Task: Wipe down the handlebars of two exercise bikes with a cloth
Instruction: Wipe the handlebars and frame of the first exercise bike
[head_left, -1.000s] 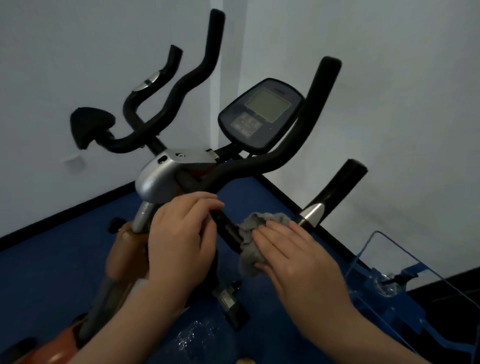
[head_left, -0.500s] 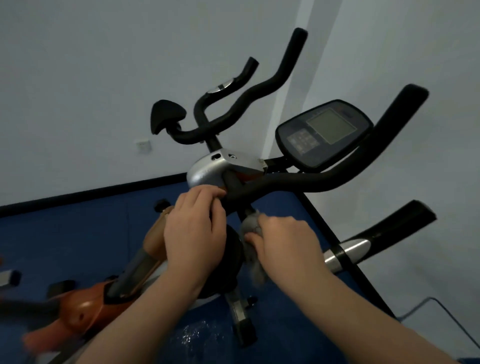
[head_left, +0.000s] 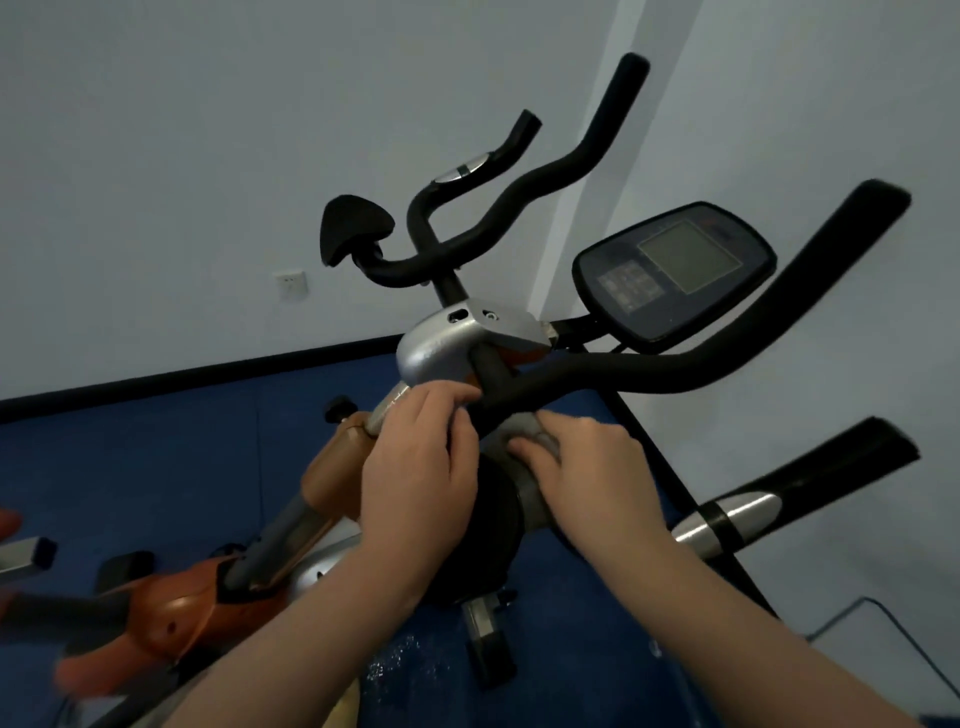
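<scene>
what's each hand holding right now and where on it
The right hand grips the grey cloth, bunched under the handlebar near its centre clamp. The left hand curls over the bar's base beside it.

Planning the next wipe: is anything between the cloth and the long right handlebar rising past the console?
Nothing visible. The right hand holds the grey cloth just under the handlebar base; the console sits behind the bar.

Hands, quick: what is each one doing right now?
Left hand: fingers curled round the handlebar near its clamp, gripping it.
Right hand: holds the grey cloth against the bar.
</scene>
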